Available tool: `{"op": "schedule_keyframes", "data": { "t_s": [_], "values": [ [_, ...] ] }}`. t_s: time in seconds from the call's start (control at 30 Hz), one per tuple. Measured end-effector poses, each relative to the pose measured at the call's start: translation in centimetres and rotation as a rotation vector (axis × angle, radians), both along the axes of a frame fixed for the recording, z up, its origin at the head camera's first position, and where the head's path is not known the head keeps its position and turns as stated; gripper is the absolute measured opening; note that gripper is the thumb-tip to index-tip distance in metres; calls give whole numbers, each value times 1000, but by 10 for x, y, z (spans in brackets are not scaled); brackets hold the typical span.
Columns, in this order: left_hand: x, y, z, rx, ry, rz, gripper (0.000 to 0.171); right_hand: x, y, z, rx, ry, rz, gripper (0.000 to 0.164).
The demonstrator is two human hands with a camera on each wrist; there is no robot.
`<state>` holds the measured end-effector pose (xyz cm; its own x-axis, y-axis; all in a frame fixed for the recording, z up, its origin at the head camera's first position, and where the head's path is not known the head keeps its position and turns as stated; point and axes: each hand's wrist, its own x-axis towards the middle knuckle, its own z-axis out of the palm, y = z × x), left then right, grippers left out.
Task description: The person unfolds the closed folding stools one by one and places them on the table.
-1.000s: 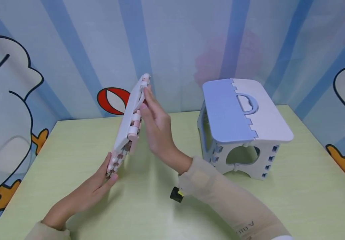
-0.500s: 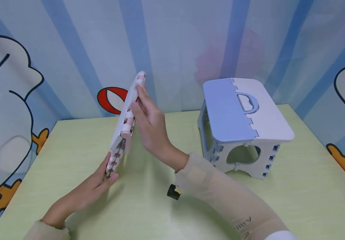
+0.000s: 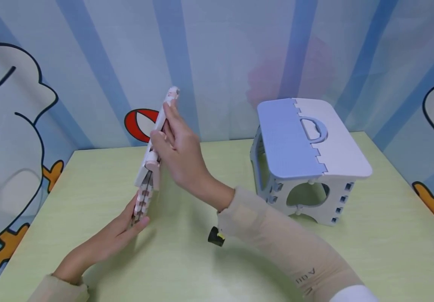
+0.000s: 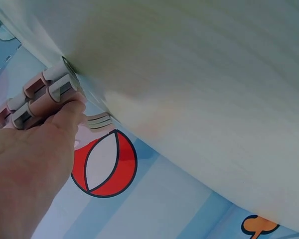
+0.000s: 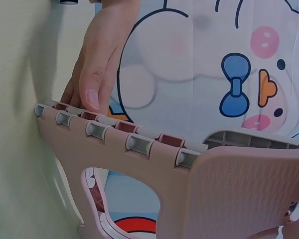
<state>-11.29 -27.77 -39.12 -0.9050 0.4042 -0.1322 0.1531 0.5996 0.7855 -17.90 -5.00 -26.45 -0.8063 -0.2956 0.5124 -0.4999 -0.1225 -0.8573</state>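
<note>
A pink and white folding step stool is held up on its edge, leaning right at the top and folded nearly flat. My left hand grips its lower leg end, thumb on one side and fingers on the other. My right hand holds the upper part, thumb and fingers at the seat edge. In the right wrist view, the stool's pink leg panel shows an oval cut-out, with the left hand at the far end. The left wrist view shows pink and white hinge knuckles beside the left hand.
A blue and white folding step stool stands unfolded on the right of the pale green table. Its top has a handle. A printed curtain rises behind the table. A black wrist device hangs below the right sleeve.
The pink and white stool's upper part has swung left and its seat halves have closed together, pushed by my right hand. My left hand stays nearly in place. The blue stool stays where it was.
</note>
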Motion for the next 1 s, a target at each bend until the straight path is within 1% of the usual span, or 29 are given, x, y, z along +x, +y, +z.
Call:
{"op": "schedule_keyframes", "data": {
  "t_s": [0.13, 0.3, 0.53, 0.83, 1.0],
  "values": [
    [-1, 0, 0, -2, -8, 6, 73, 0, 0, 4, 42, -4, -10, 63],
    [-1, -1, -1, -3, -18, 12, 73, 0, -2, 5, 55, 16, -23, 63],
    [-1, 0, -1, 43, -30, 1, 73, -1, -5, 7, 94, 22, -33, 64],
    [-1, -1, -2, 41, -43, 3, 74, -1, -7, 10, 133, 12, -45, 65],
    [0, -1, -2, 41, -32, -1, 75, 0, -8, 12, 138, -7, -22, 66]
  ]
}}
